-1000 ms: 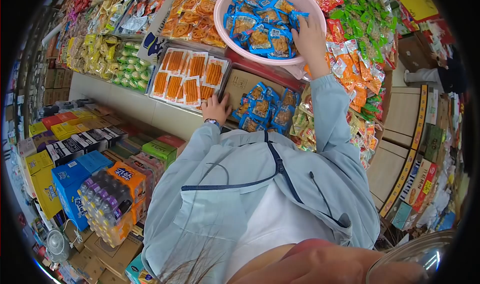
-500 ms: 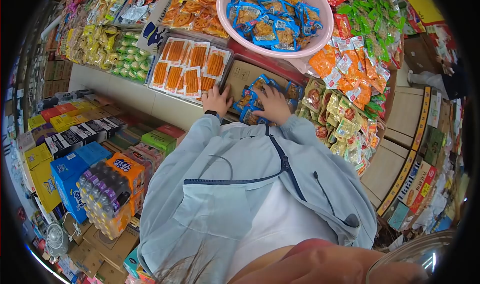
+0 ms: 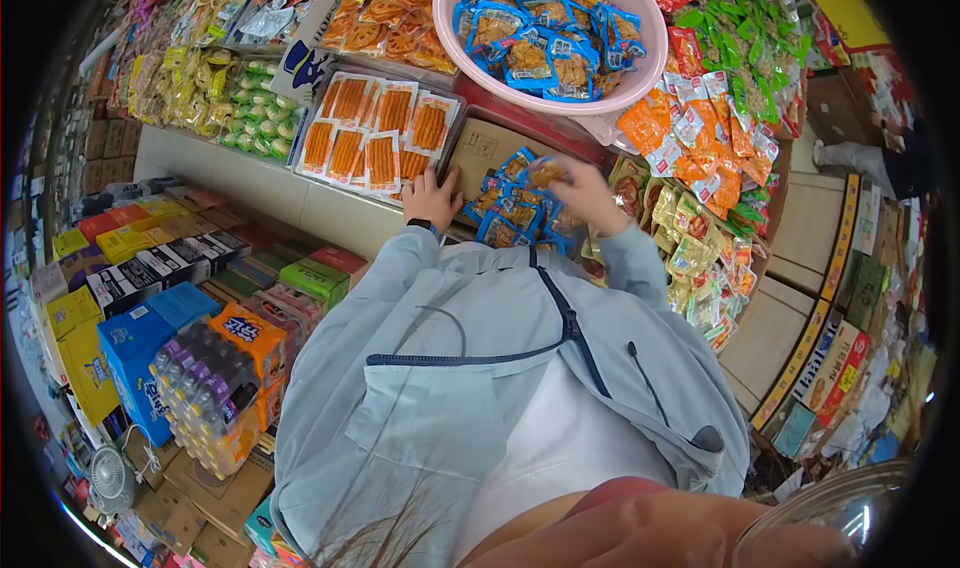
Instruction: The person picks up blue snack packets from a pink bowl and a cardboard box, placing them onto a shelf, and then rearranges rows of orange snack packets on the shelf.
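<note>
My right hand [image 3: 588, 196] pinches a small blue snack packet [image 3: 546, 173] and holds it just above other blue packets [image 3: 508, 213]. Those lie overlapping in the near part of a compartment, with a cardboard piece [image 3: 482, 151] showing behind them. My left hand [image 3: 432, 204] rests with fingers apart at the border between this compartment and a clear tray [image 3: 300, 168] of orange stick snacks [image 3: 384, 158]. It holds nothing. Past the compartment stands a pink basin [image 3: 447, 30] heaped with similar blue packets [image 3: 550, 58].
Orange packets [image 3: 715, 133] and gold-green packets [image 3: 690, 243] lie to the right. Green-and-white packets [image 3: 262, 108] sit further left. Stacked drink cartons [image 3: 150, 358] and shrink-wrapped bottles [image 3: 210, 388] stand low at left, near a small fan [image 3: 112, 478].
My right hand has lifted off the pile and moved slightly right, now with a blue packet in its fingers. My left hand has stayed in place.
</note>
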Tool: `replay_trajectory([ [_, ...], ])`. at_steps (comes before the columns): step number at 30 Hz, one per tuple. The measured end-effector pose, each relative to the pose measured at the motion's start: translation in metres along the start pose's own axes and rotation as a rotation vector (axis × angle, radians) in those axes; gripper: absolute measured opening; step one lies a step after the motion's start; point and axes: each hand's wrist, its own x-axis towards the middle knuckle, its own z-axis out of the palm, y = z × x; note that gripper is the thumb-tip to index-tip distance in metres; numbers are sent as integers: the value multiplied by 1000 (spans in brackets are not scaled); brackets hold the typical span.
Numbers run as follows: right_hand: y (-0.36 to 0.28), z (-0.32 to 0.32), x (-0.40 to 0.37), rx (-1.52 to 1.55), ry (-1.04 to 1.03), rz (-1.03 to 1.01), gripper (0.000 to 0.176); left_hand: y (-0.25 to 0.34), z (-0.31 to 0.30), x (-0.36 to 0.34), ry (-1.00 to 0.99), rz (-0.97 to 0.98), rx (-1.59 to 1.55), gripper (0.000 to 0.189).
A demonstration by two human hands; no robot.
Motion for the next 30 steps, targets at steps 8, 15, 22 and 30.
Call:
replay_trajectory([
  [8, -103, -85, 53, -240, 690, -139, 37, -1, -3, 0, -29, -21, -26, 56],
  [15, -78, -60, 83, -704, 678, -598, 28, 0, -2, 0, 8, -8, -14, 56],
  [22, -15, 50, 17, -668, 227, -421, 17, -1, -2, 1, 53, 9, -4, 56],
  [30, 52, 95, -4, -937, -231, -188, 49, 1, -6, 1, -54, -28, -23, 56],
])
